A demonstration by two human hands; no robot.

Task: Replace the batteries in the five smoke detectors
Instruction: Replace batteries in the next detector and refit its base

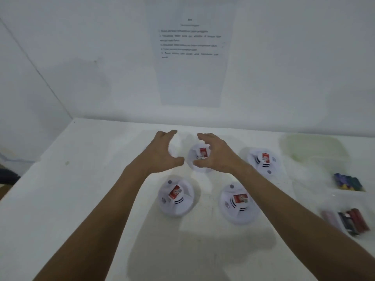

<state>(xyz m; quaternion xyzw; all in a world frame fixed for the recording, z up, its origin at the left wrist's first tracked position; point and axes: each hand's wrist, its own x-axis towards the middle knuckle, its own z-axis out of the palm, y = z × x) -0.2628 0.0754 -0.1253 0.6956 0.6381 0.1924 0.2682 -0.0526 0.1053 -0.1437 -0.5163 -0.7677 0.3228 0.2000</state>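
Your white table (81, 199) carries four visible smoke detectors (176, 197), a clear lidded container (312, 147) and two battery trays (348, 182).

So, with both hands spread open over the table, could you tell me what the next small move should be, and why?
Probably bring both hands down and close them on the far middle smoke detector. The left hand and right hand flank it, open and holding nothing, and none of the four visible detectors looks opened yet.
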